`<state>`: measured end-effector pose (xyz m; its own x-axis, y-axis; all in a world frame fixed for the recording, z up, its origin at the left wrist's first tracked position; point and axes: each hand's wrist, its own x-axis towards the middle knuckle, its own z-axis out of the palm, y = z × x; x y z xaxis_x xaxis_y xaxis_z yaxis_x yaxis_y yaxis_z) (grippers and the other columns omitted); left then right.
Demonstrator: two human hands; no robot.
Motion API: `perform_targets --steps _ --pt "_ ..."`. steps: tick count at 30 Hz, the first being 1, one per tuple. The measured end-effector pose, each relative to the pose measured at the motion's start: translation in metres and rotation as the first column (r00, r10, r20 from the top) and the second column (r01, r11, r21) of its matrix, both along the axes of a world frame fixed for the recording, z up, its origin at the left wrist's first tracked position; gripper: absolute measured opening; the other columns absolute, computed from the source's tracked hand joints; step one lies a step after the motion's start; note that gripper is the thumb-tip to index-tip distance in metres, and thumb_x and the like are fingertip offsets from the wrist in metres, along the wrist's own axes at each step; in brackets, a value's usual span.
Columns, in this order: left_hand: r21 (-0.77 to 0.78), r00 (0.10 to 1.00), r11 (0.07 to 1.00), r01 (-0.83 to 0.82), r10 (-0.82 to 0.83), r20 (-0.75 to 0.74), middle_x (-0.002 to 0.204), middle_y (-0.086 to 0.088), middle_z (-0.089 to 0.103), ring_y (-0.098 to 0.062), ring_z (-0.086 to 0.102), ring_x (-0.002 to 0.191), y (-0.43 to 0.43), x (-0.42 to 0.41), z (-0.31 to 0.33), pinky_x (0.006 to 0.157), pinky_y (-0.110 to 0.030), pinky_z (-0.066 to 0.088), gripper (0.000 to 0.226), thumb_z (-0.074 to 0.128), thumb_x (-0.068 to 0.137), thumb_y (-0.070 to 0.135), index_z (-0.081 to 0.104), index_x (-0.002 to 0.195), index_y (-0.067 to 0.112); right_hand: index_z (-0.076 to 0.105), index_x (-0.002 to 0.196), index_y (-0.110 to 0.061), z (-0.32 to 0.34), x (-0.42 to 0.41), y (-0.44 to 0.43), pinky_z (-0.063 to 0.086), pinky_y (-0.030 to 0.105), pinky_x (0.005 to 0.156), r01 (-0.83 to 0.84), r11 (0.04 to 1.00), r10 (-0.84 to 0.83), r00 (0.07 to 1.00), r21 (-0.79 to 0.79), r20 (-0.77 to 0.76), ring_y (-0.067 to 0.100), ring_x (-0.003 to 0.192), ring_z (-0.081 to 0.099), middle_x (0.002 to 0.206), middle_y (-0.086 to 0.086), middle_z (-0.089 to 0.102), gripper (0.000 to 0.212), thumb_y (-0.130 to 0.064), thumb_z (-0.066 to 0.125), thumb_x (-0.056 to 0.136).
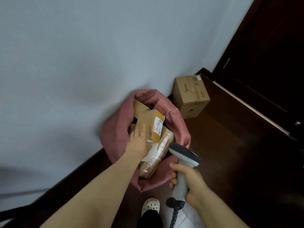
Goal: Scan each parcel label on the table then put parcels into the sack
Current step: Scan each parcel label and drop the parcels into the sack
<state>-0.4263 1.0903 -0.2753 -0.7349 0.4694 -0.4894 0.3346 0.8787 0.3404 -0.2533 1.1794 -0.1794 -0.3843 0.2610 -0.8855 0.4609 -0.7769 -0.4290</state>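
The left hand point(138, 142) covers part of the top parcel point(146, 119) in the sack point(113, 129), and the lower parcels point(158, 162) are mostly hidden. The label point(158, 127) print is too small to read. The scanner point(182, 162) cable point(174, 218) runs off the bottom edge.

The sack point(115, 134) sits against the wall point(65, 63). My left hand point(138, 143) lies flat on the top parcel point(148, 120) in it, with another parcel point(162, 145) underneath. The scanner point(184, 155) is in my right hand point(192, 180), just right of the sack. A box point(190, 94) stands behind the sack.
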Motion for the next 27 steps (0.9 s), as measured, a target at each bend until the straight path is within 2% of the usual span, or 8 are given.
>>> perform_targets --steps 8,14,16,20,23,27 --pt "-0.072 0.978 0.994 -0.077 0.061 -0.197 0.155 -0.016 0.019 -0.031 0.017 0.144 -0.118 0.120 0.131 0.116 -0.043 0.022 0.078 0.055 0.092 0.037 0.009 0.154 0.023 0.060 0.072 -0.003 0.066 0.074 -0.083 0.043 0.027 0.046 -0.267 0.963 0.268 0.945 0.031 -0.185 0.017 0.038 0.044 0.052 0.009 0.050 0.012 -0.001 0.067 0.081" --pt "-0.146 0.921 0.932 -0.332 0.286 -0.264 0.153 -0.016 0.023 -0.032 0.020 0.142 -0.263 0.232 0.208 0.116 -0.045 0.020 0.075 0.056 0.092 0.035 0.013 0.153 0.022 0.061 0.077 -0.002 0.088 0.132 -0.201 0.045 0.025 0.037 -0.549 0.836 0.543 0.815 0.030 -0.202 0.017 0.031 0.046 0.046 0.009 0.052 0.009 0.000 0.066 0.085" --pt "-0.152 0.874 0.884 -0.442 0.386 -0.296 0.152 -0.016 0.024 -0.032 0.021 0.142 -0.319 0.266 0.228 0.116 -0.047 0.019 0.075 0.056 0.091 0.036 0.014 0.152 0.022 0.058 0.074 -0.003 0.097 0.147 -0.252 0.044 0.024 0.035 -0.644 0.765 0.634 0.742 0.032 -0.219 0.017 0.030 0.046 0.043 0.008 0.050 0.014 -0.001 0.064 0.087" --pt "-0.151 0.743 0.740 -0.656 0.598 -0.300 0.156 -0.012 0.017 -0.030 0.017 0.144 -0.433 0.330 0.261 0.117 -0.048 0.017 0.076 0.051 0.095 0.041 0.007 0.154 0.023 0.062 0.078 0.000 0.126 0.179 -0.349 0.046 0.028 0.045 -0.808 0.589 0.773 0.563 0.001 -0.292 0.021 0.036 0.048 0.050 0.012 0.053 0.009 -0.002 0.068 0.084" --pt "-0.116 0.619 0.619 -0.777 0.718 -0.320 0.156 -0.012 0.018 -0.031 0.020 0.143 -0.512 0.373 0.279 0.117 -0.046 0.018 0.078 0.052 0.094 0.042 0.006 0.154 0.020 0.059 0.077 -0.001 0.152 0.194 -0.423 0.041 0.029 0.047 -0.876 0.482 0.824 0.461 -0.021 -0.330 0.022 0.038 0.046 0.052 0.012 0.052 0.013 -0.004 0.066 0.087" --pt "-0.044 0.465 0.480 -0.876 0.820 -0.332 0.156 -0.013 0.018 -0.031 0.021 0.142 -0.616 0.427 0.294 0.117 -0.043 0.019 0.080 0.052 0.093 0.042 0.006 0.154 0.016 0.059 0.077 -0.003 0.177 0.205 -0.531 0.042 0.029 0.046 -0.922 0.388 0.850 0.356 0.003 -0.389 0.020 0.042 0.046 0.055 0.009 0.051 0.014 -0.006 0.064 0.089"
